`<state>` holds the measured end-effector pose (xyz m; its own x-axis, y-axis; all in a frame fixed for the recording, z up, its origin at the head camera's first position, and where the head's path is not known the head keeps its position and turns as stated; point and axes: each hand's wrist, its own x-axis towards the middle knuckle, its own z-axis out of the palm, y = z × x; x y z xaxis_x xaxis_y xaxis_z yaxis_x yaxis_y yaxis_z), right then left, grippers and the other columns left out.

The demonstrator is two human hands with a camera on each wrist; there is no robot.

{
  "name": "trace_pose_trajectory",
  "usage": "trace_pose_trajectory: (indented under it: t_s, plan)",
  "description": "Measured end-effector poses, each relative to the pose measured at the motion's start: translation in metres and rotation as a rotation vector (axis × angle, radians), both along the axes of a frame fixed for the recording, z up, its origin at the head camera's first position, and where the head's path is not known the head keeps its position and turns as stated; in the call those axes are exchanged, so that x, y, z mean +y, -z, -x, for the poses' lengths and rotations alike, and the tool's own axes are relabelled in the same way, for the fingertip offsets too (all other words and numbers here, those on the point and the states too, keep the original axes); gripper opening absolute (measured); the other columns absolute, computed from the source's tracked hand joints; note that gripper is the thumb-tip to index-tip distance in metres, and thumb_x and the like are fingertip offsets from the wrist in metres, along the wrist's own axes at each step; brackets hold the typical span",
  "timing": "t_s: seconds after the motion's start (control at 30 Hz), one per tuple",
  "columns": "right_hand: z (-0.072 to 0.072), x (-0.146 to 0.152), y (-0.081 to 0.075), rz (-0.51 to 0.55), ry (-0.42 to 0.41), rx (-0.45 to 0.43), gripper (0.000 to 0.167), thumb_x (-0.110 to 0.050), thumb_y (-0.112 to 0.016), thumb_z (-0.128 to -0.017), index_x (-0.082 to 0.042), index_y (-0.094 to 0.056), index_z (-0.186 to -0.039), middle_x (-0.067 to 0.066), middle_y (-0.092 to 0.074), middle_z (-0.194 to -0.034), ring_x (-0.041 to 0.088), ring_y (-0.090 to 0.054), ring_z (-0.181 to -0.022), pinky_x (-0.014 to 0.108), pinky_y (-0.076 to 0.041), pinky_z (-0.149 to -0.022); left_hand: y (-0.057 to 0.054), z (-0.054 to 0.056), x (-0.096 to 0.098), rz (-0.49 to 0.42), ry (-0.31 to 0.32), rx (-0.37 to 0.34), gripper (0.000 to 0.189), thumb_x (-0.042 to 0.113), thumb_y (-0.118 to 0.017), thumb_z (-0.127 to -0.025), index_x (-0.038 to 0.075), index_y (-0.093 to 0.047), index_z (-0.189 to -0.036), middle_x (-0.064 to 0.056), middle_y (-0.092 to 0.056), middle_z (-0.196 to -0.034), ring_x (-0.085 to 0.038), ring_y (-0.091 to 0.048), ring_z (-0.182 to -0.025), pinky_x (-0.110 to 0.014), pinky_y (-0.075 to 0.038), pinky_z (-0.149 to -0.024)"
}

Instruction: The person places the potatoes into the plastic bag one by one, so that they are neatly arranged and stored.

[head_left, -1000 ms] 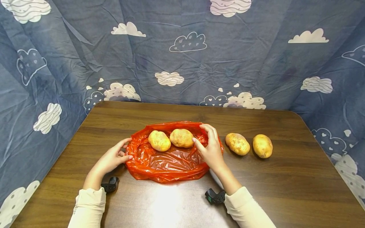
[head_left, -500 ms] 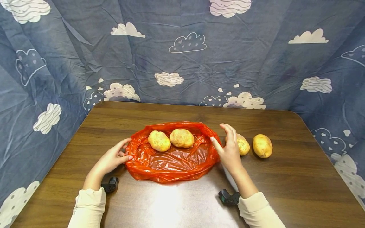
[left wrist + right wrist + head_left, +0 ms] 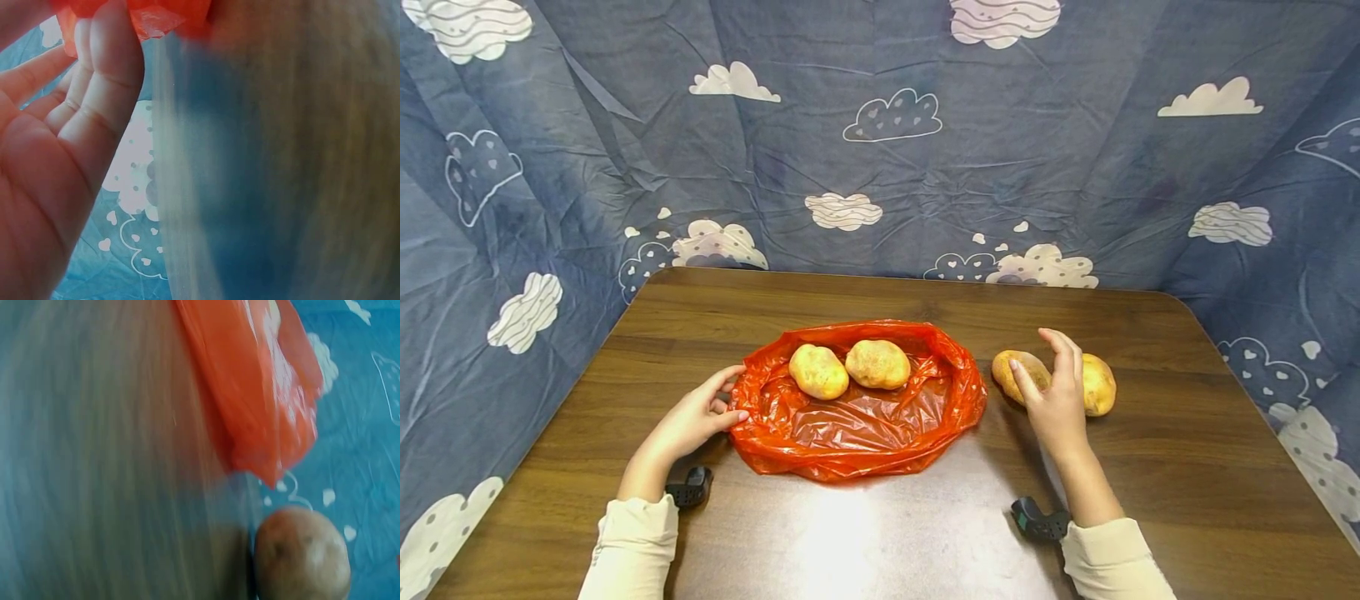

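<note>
An open red plastic bag lies on the table, its rim rolled outward. Two potatoes, a left one and a right one, sit inside along its far side. My left hand holds the bag's left rim between thumb and fingers; the left wrist view shows the fingers against the red plastic. To the right of the bag, my right hand hovers with spread fingers and holds nothing. It partly covers two more potatoes, the nearer-to-bag one and the outer one.
The brown wooden table ends at a blue cloud-printed cloth at the back and sides. Black wrist cameras, one on the left wrist and one on the right wrist, sit close above the tabletop.
My right hand has moved away from the potato in the bag, over the rim, and rightward to the two potatoes outside. The left hand stays at the bag's left rim.
</note>
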<state>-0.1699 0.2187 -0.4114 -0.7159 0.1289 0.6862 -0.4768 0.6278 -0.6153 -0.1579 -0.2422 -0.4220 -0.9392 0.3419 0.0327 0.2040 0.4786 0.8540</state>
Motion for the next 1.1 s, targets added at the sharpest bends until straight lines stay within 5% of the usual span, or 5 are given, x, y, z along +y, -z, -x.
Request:
trace_pose_trajectory:
  t_s: [0.63, 1.1]
  plan:
    - [-0.007, 0.068, 0.022, 0.078, 0.247, -0.153, 0.053, -0.002, -0.067, -0.079, 0.000, -0.043, -0.125, 0.016, -0.040, -0.122, 0.028, -0.039, -0.112, 0.028, -0.028, -0.097, 0.000, 0.001, 0.000, 0.011, 0.002, 0.007, 0.064, 0.004, -0.065, -0.081, -0.001, -0.030, -0.134, -0.026, -0.048, -0.111, -0.019, -0.056, -0.069, -0.026, -0.046, -0.056]
    - [-0.012, 0.081, 0.034, 0.129, 0.261, -0.379, 0.055, -0.015, -0.062, -0.085, -0.004, -0.035, -0.131, 0.017, -0.033, -0.127, 0.033, -0.033, -0.116, 0.046, -0.026, -0.096, 0.001, 0.000, 0.000, 0.019, 0.002, 0.012, 0.065, 0.004, -0.065, -0.081, -0.001, -0.030, -0.135, -0.025, -0.048, -0.112, -0.019, -0.057, -0.070, -0.026, -0.047, -0.058]
